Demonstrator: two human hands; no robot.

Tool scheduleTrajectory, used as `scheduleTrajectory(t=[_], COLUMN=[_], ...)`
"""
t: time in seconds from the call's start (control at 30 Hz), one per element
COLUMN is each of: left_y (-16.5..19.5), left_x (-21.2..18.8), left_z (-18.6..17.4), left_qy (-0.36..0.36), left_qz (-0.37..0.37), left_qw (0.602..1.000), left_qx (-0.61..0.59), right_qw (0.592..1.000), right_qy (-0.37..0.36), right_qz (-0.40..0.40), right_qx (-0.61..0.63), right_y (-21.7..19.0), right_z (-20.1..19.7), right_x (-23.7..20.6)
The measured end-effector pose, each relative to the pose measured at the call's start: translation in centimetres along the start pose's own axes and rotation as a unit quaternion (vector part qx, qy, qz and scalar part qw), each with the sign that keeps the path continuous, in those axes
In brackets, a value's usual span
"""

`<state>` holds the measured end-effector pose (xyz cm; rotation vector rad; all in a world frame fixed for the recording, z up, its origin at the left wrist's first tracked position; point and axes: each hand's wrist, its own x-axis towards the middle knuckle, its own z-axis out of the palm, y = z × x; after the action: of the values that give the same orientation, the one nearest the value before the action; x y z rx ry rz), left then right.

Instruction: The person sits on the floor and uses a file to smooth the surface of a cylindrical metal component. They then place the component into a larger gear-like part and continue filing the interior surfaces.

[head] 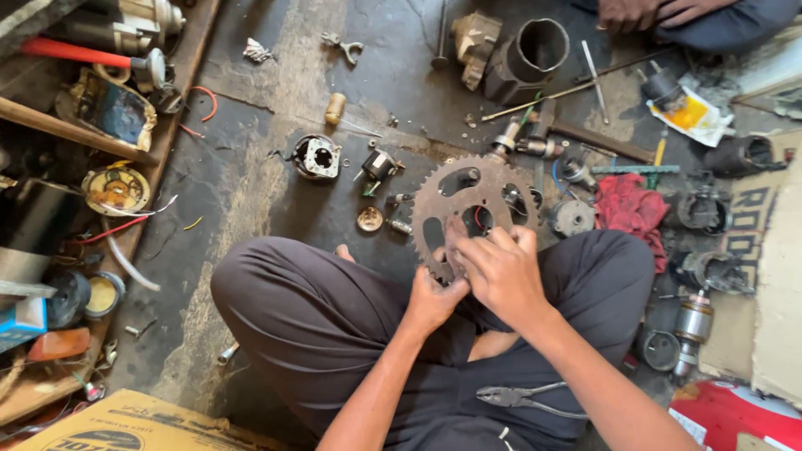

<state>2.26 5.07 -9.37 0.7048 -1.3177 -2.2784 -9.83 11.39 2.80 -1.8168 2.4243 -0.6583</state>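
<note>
Two hands clamped on a rusty sprocket [473, 210] at centre frame: left hand [433, 301] gripping the lower toothed edge, right hand [501, 271] pinching just beside it. Pliers [520, 398] resting on the lap, lower centre. Red rag [628, 206] on the floor, right of the sprocket.

Dull, rusty metal sprocket [472, 209]; rough grimy concrete floor [251, 192]; red cloth rag [628, 207].
</note>
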Motion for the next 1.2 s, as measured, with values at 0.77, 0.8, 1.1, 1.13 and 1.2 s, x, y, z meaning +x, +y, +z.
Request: scheduleTrajectory(t=[0.77,0.8,1.1,1.13,1.2], left_y=[0.8,0.7,0.2,0.2,0.1], left_x=[0.8,0.8,0.8,0.7,0.7], left_z=[-0.1,-0.2,0.0,0.0,0.1], left_qy=[-0.021,-0.021,0.001,0.006,0.006], left_qz=[-0.007,-0.01,-0.004,0.003,-0.001], left_qw=[1.0,1.0,1.0,1.0,1.0], left_qx=[-0.011,-0.012,0.015,0.031,0.021], right_qw=[0.312,0.326,0.979,0.987,0.996], right_qy=[0.08,0.082,0.079,0.058,0.018], right_qz=[0.066,0.074,0.072,0.052,0.012], right_qx=[0.944,0.939,0.174,0.144,0.083], right_y=[-2.4,-2.3,-1.4,-1.3,-1.1], right_z=[-7.6,-7.6,-3.8,-3.4,-2.7], right_x=[-3.4,-3.4,-1.3,-1.2,-1.0])
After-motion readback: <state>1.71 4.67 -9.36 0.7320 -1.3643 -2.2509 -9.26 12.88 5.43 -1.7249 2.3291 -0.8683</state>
